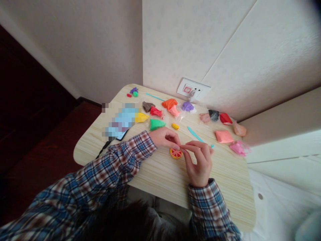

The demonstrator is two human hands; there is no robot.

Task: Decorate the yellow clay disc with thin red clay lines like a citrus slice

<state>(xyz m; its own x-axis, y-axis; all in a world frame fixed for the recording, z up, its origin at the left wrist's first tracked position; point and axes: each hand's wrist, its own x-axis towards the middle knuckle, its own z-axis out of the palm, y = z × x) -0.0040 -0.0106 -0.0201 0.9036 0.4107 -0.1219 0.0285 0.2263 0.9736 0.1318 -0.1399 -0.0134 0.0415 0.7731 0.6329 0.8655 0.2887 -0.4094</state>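
Note:
A small round clay piece (pixel 176 154), yellow-rimmed with red and pink wedges like a citrus slice, lies flat on the wooden table. My left hand (pixel 166 138) is closed at its upper edge, thumb and fingertips drawn together. From the right, my right hand (pixel 199 162) pinches thumb against forefinger, the tips meeting those of the left just above the slice. Whatever is between the fingertips is too small to make out. Beyond the hands lie a yellow clay lump (pixel 175 126) and a light-blue modelling tool (pixel 195 134).
Bagged clay lies around: green (pixel 157 124), orange (pixel 169 103), purple (pixel 187 106), black (pixel 214 115), coral (pixel 224 136) and pink (pixel 238 148). A blurred phone (pixel 122 122) with a cable is at left. Small clay fruits (pixel 134 91) sit in the far corner, and a wall socket (pixel 193 89) is behind.

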